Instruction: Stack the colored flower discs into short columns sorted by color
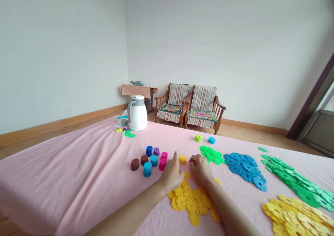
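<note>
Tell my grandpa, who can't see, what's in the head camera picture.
A left hand and right hand flank a small yellow stack on a pink cloth, beyond a yellow disc pile. Colored stacks stand left, a blue pile and green piles lie right, with a white jug and two chairs farther back.

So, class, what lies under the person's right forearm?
Yellow discs and pink cloth show on both sides of the right forearm; whatever lies directly beneath it is covered, so it cannot be seen.

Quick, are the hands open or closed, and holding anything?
Left hand: open, nothing seen in it.
Right hand: curled; can't tell if it holds anything.
</note>
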A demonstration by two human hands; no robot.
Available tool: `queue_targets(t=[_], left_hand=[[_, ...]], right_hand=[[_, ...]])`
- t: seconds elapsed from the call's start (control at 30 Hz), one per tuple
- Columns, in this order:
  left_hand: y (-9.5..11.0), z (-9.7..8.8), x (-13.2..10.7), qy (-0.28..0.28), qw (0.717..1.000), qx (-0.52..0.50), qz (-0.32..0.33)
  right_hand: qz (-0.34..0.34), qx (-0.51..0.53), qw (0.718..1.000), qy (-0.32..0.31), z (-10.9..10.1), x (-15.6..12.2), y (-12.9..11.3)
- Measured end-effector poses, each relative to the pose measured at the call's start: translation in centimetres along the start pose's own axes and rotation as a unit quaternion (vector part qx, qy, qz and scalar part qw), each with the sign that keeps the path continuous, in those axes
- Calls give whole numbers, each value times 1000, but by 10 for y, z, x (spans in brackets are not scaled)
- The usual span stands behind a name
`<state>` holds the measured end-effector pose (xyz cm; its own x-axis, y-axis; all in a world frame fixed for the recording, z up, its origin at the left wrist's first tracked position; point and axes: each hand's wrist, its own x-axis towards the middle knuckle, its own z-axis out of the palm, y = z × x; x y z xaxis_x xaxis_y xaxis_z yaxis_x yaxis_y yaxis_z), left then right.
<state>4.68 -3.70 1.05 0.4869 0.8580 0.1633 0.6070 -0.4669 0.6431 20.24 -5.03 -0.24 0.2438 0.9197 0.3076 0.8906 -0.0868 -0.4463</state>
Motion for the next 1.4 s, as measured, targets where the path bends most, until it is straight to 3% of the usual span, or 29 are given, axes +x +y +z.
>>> queue_targets(t=[0.4, 0.93, 1.1, 1.23, 1.4], left_hand=[[-16, 16, 0, 26, 994, 57, 90], [-20, 20, 1, 18, 989, 54, 135], [-22, 21, 1, 25, 988, 57, 139], [-25, 22, 1, 24, 990, 50, 129], [-22, 19, 0, 26, 990, 34, 131]], right_hand=[[-42, -68, 997, -15, -1, -6, -9], [-60, -91, 994, -19, 3, -7, -9], [-55, -44, 997, 9, 5, -6, -7], [-100, 40, 993, 40, 11, -2, -5], [-123, 68, 990, -7, 15, 0, -9]])
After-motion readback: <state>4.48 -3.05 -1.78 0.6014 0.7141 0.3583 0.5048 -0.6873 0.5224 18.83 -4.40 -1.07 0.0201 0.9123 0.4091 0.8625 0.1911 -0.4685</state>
